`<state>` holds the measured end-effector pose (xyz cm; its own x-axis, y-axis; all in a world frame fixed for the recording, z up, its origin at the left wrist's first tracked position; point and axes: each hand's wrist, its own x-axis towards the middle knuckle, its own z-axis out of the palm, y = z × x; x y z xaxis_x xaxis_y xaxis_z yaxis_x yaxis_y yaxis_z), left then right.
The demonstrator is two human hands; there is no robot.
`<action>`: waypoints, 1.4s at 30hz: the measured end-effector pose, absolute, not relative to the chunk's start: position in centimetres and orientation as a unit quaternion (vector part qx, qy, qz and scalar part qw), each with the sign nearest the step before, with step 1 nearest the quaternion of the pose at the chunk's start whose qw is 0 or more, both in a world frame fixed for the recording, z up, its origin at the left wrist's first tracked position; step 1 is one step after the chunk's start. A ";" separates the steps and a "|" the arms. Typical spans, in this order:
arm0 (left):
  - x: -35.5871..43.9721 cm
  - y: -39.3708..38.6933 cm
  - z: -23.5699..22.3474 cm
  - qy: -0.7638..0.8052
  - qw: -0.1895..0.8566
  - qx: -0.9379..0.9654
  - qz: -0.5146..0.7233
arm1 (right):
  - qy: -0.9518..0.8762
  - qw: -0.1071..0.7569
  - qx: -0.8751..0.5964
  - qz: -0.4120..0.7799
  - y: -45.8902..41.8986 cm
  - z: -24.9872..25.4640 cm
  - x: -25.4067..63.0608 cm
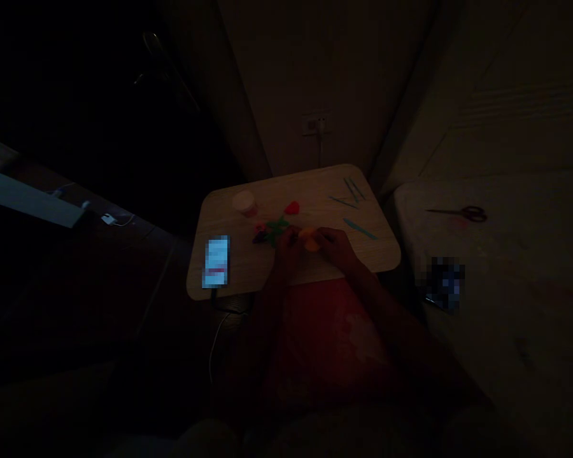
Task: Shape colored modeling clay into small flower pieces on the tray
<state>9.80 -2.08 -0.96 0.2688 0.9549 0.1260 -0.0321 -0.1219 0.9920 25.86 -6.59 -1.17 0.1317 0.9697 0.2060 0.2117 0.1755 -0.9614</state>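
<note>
The room is very dark. Both my hands meet over the small wooden table (248, 267). My left hand (286, 248) and my right hand (335, 247) are closed round a small orange lump (309, 238), which looks like modelling clay. Just left of them lie green pieces (277, 226), a pink bit (258, 226) and a dark purple bit (259, 237). A red piece (292, 207) lies a little farther back.
A lit phone (216, 261) lies at the table's left front, a small pale tub (244, 202) behind it. Several thin teal tools (353, 191) rest at the table's back right. Scissors (463, 213) and a dark object (443, 283) lie on the bed at right.
</note>
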 end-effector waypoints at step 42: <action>9.8 -2.2 -1.0 0.403 0.523 0.581 0.476 | -0.549 0.527 -0.543 0.356 -6.8 -0.6 25.8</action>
<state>9.80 -2.19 -1.01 0.2222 0.9661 0.1316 -0.0292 -0.1283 0.9913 25.76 -6.83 -0.65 0.1453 0.9707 0.1914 0.2219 0.1565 -0.9624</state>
